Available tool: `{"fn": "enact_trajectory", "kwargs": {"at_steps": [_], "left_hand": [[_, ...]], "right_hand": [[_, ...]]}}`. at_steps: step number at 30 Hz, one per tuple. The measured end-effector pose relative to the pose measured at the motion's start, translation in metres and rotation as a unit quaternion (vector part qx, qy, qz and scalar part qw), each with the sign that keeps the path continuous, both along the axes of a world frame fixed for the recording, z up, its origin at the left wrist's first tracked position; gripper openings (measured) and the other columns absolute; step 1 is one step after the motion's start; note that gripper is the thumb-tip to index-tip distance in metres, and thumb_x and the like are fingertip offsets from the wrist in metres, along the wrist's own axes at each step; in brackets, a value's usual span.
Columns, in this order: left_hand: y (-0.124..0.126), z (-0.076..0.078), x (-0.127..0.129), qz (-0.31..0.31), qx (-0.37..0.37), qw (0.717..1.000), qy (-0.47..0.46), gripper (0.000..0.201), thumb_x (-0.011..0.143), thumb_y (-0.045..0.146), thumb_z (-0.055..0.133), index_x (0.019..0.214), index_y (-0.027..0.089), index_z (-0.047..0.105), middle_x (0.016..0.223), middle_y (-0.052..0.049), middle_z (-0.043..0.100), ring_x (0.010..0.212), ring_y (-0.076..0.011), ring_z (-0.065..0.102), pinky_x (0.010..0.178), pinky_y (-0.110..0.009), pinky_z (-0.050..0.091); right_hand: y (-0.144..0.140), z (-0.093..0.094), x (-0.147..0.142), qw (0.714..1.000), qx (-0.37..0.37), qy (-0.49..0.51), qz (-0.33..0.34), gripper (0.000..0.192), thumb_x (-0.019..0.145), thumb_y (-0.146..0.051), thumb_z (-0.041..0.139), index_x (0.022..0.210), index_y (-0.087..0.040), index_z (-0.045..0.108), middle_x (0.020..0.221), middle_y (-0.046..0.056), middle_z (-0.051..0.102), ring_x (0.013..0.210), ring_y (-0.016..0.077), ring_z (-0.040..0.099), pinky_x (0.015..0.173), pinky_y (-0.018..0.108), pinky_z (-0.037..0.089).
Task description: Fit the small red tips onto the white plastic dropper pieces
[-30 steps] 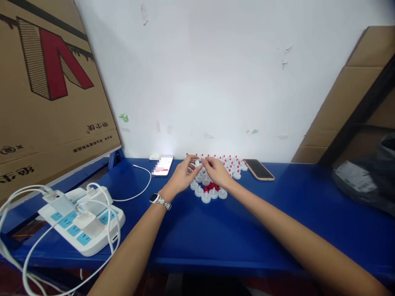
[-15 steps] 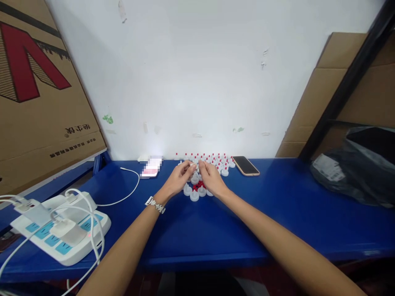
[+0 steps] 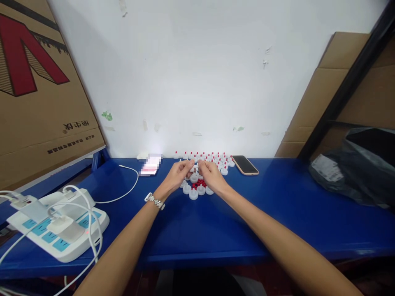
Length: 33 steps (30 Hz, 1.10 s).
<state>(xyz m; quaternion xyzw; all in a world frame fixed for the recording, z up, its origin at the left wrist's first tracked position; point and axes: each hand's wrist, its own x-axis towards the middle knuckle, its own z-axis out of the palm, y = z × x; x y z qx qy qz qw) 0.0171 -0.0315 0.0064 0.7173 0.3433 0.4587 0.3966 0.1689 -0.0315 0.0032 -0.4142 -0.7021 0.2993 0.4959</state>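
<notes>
Over the middle of the blue table, my left hand [image 3: 179, 174] and my right hand [image 3: 211, 173] meet with thumbs and fingertips pinched. A white nozzle cap [image 3: 194, 165] shows partly between them, mostly covered by the left fingers. What the right fingertips pinch is too small to make out. Just below the hands lie loose white nozzle caps [image 3: 193, 194] without red tips, around a small pile of red tips [image 3: 199, 184]. Behind the hands stand several white caps with red tips [image 3: 224, 169], upright and close together, partly hidden by my fingers.
A phone [image 3: 245, 165] lies right of the caps, and a lit device [image 3: 151, 165] lies to the left. At front left, a power strip [image 3: 66, 255] carries chargers and looping white cables. A dark plastic bag [image 3: 354, 172] sits far right; a large cardboard box [image 3: 55, 111] stands left.
The camera view has shifted slightly. My hands stay together at the same place, with the fingertips moved a little against each other; the caps around them look unchanged.
</notes>
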Motion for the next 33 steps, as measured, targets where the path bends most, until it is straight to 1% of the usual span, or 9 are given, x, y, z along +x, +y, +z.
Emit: {"fn": "enact_trajectory", "kwargs": {"at_steps": [3, 6, 11, 15, 17, 21, 24, 29, 33], "left_hand": [[0.003, 0.003, -0.011, 0.026, 0.024, 0.999, 0.003, 0.049, 0.089, 0.063, 0.05, 0.072, 0.016, 0.053, 0.064, 0.001, 0.049, 0.06, -0.0115, 0.046, 0.058, -0.025, 0.038], [0.009, 0.005, -0.03, 0.082, 0.049, 0.995, -0.023, 0.047, 0.09, 0.062, 0.05, 0.08, 0.016, 0.058, 0.07, -0.001, 0.055, 0.067, -0.0133, 0.052, 0.065, -0.025, 0.044], [0.017, -0.002, -0.041, 0.072, 0.069, 0.993, 0.064, 0.038, 0.088, 0.049, 0.06, 0.111, 0.018, 0.062, 0.094, -0.005, 0.064, 0.079, -0.0149, 0.058, 0.068, -0.025, 0.047], [0.019, -0.011, -0.042, 0.071, 0.075, 0.988, 0.117, 0.036, 0.084, 0.041, 0.066, 0.112, 0.018, 0.062, 0.104, -0.008, 0.067, 0.086, -0.0161, 0.061, 0.072, -0.027, 0.049], [0.019, -0.013, -0.043, 0.067, 0.067, 0.987, 0.13, 0.036, 0.082, 0.04, 0.068, 0.11, 0.018, 0.062, 0.104, -0.008, 0.068, 0.084, -0.0161, 0.062, 0.073, -0.028, 0.05], [0.017, -0.011, -0.043, 0.066, 0.067, 0.984, 0.149, 0.037, 0.079, 0.043, 0.071, 0.106, 0.019, 0.063, 0.099, -0.006, 0.069, 0.076, -0.0151, 0.061, 0.071, -0.029, 0.05], [0.015, -0.008, -0.043, 0.074, 0.08, 0.982, 0.153, 0.037, 0.079, 0.044, 0.071, 0.105, 0.019, 0.064, 0.101, -0.005, 0.069, 0.075, -0.0149, 0.061, 0.07, -0.029, 0.05], [0.018, -0.006, -0.053, 0.151, 0.121, 0.965, 0.177, 0.035, 0.082, 0.037, 0.065, 0.113, 0.02, 0.064, 0.108, -0.007, 0.068, 0.091, -0.0198, 0.063, 0.079, -0.032, 0.051], [0.029, -0.013, -0.071, 0.253, 0.126, 0.937, 0.205, 0.05, 0.078, 0.011, 0.053, 0.128, 0.019, 0.057, 0.12, -0.011, 0.064, 0.108, -0.0234, 0.061, 0.09, -0.038, 0.051]], "right_hand": [[0.009, 0.0, 0.007, 0.998, -0.053, 0.043, 0.008, 0.042, 0.092, -0.041, 0.037, 0.054, -0.023, 0.032, 0.049, -0.003, 0.032, 0.048, 0.0116, 0.031, 0.049, 0.027, 0.027], [0.016, 0.002, 0.022, 0.996, -0.056, 0.049, -0.047, 0.042, 0.093, -0.042, 0.033, 0.055, -0.023, 0.031, 0.048, -0.003, 0.033, 0.046, 0.0118, 0.031, 0.048, 0.027, 0.026], [0.013, 0.004, 0.032, 0.976, 0.06, -0.2, -0.055, 0.037, 0.093, -0.036, 0.04, 0.059, -0.021, 0.041, 0.055, -0.001, 0.049, 0.056, 0.0143, 0.045, 0.058, 0.028, 0.03], [0.005, 0.0, 0.028, 0.937, 0.092, -0.333, -0.046, 0.019, 0.083, -0.027, 0.055, 0.066, -0.021, 0.057, 0.065, 0.001, 0.062, 0.07, 0.0176, 0.055, 0.074, 0.03, 0.035], [0.004, -0.001, 0.026, 0.946, 0.076, -0.313, -0.046, 0.015, 0.082, -0.031, 0.06, 0.072, -0.021, 0.062, 0.067, 0.001, 0.064, 0.073, 0.0184, 0.057, 0.075, 0.031, 0.037], [0.009, -0.003, 0.017, 0.988, 0.051, -0.145, 0.001, 0.024, 0.086, -0.039, 0.059, 0.099, -0.02, 0.064, 0.076, 0.001, 0.067, 0.071, 0.0153, 0.059, 0.069, 0.027, 0.042], [0.016, -0.002, 0.006, 0.993, 0.063, -0.078, 0.057, 0.021, 0.087, -0.036, 0.058, 0.091, -0.018, 0.066, 0.081, 0.002, 0.069, 0.072, 0.0135, 0.059, 0.068, 0.025, 0.044], [0.037, 0.01, -0.014, 0.992, 0.086, -0.074, 0.053, 0.014, 0.084, -0.027, 0.059, 0.085, -0.016, 0.068, 0.081, 0.003, 0.071, 0.073, 0.013, 0.061, 0.069, 0.025, 0.046], [0.07, 0.016, -0.039, 0.988, 0.077, -0.132, 0.032, 0.013, 0.083, -0.022, 0.06, 0.087, -0.016, 0.071, 0.082, 0.004, 0.073, 0.076, 0.014, 0.065, 0.073, 0.025, 0.047]]}}
